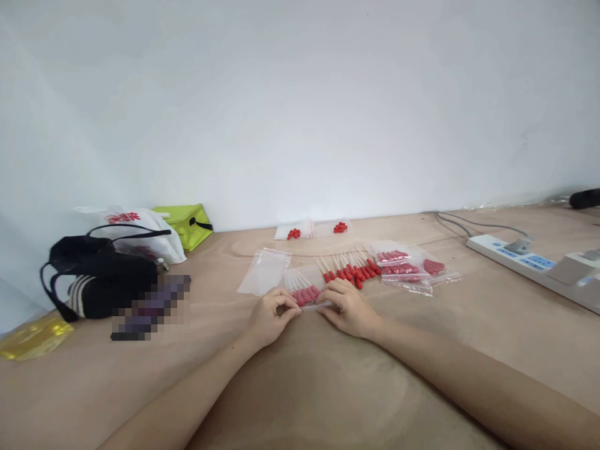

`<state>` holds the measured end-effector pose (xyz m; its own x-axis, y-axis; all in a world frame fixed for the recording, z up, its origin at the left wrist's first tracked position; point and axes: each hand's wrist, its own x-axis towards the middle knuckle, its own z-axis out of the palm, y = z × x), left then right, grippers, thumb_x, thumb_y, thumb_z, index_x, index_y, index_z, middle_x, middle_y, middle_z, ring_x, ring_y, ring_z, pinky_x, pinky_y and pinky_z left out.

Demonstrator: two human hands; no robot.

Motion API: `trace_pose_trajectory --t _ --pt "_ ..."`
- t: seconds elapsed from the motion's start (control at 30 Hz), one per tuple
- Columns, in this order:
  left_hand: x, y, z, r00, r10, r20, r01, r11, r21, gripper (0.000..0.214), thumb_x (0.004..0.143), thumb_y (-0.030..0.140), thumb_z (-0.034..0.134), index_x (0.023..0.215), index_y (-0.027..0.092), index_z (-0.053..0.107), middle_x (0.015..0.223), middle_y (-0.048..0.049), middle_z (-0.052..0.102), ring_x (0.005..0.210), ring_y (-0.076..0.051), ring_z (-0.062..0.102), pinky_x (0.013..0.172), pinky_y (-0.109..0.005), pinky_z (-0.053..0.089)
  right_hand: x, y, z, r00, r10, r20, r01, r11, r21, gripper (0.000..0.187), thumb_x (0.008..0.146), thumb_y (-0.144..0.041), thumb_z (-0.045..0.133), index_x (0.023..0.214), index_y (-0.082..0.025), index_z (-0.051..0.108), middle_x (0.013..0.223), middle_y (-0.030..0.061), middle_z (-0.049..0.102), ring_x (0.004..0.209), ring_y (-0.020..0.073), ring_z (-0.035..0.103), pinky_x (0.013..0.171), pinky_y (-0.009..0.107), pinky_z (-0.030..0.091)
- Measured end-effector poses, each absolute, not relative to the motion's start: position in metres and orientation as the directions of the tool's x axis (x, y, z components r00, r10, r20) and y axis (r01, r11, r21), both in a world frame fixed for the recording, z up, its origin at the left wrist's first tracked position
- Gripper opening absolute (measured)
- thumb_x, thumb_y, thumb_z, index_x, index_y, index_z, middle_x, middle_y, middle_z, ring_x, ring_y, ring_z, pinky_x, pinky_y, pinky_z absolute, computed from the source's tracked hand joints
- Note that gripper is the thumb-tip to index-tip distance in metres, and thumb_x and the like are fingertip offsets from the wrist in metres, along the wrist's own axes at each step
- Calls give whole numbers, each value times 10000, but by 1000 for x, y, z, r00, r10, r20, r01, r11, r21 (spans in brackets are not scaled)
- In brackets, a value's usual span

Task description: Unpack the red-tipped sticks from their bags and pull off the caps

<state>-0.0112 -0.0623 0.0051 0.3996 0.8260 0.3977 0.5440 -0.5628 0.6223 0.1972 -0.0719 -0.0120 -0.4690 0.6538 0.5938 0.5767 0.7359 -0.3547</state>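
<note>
My left hand (274, 315) pinches the near left edge of a clear zip bag (302, 277). At the bag's near right edge, my right hand (349, 307) pinches too, its fingers closed on the plastic. Inside the bag lie several pale sticks with red tips (307, 293), tips toward me. Just beyond my right hand, a row of loose red-tipped sticks (355, 269) rests on the table. To the left lies a flat clear zip bag (265, 272) with nothing visible in it.
Filled bags of red-tipped sticks (400, 267) lie at right; two small bags (300, 228) with red pieces lie farther back. A white power strip (525, 259) stands right. A black bag (103, 275), white plastic bag (154, 234) and lime-green bag (185, 225) stand left, near a pixelated object (152, 309).
</note>
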Motion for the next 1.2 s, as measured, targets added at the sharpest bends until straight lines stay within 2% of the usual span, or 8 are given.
trace_pose_trajectory --t 0.13,0.27,0.5,0.7,0.9,0.97,1.1,1.2 --pt "-11 -61 5 377 846 378 533 -531 659 66 658 182 624 593 174 634 685 -27 605 715 -153 569 705 -303 467 191 -70 -11 -506 586 633 601 766 -228 107 758 -133 512 774 -201 593 818 33 569 776 157 460 688 300 327" --pt "-12 -60 5 380 844 378 511 -532 675 72 654 193 634 587 169 628 669 -23 603 689 -148 570 690 -298 466 189 -69 -11 -514 530 674 607 780 -151 121 762 -154 525 760 -223 625 837 28 580 781 158 443 687 308 294" --pt "-11 -62 7 391 831 396 502 -553 665 104 678 219 620 591 161 617 667 -24 605 693 -143 577 682 -284 473 189 -67 -11 -503 525 686 625 770 -131 136 776 -181 536 714 -227 647 790 19 603 755 152 435 673 315 270" --pt "4 -66 9 476 773 419 479 -627 614 118 740 229 554 734 181 661 845 -52 638 818 -153 592 773 -297 474 191 -67 -11 -529 484 697 584 804 -115 179 796 -160 487 777 -237 648 818 23 601 755 152 440 670 311 284" --pt "10 -65 7 476 785 397 468 -608 641 123 739 204 537 653 172 619 806 -42 650 810 -161 602 780 -307 473 191 -67 -11 -583 445 680 531 842 -96 202 813 -169 456 757 -228 641 812 35 577 742 145 455 651 289 310" --pt "12 -67 6 473 774 421 475 -626 618 133 756 186 512 645 169 585 775 -32 640 803 -152 595 797 -308 457 190 -68 -10 -583 457 671 532 840 -110 194 809 -161 463 758 -228 639 803 31 575 734 142 463 644 284 314" --pt "14 -70 4 473 743 472 506 -669 545 147 783 162 458 656 168 532 730 -24 600 747 -138 571 719 -279 456 187 -71 -10 -522 531 667 563 802 -198 154 796 -175 500 709 -208 623 825 30 571 743 136 487 653 271 341" --pt "13 -70 1 413 767 491 558 -640 528 149 796 172 429 671 171 510 739 -27 589 739 -144 568 687 -278 459 184 -75 -10 -546 548 634 541 808 -233 128 779 -177 523 698 -210 616 866 30 559 770 134 504 657 255 368"
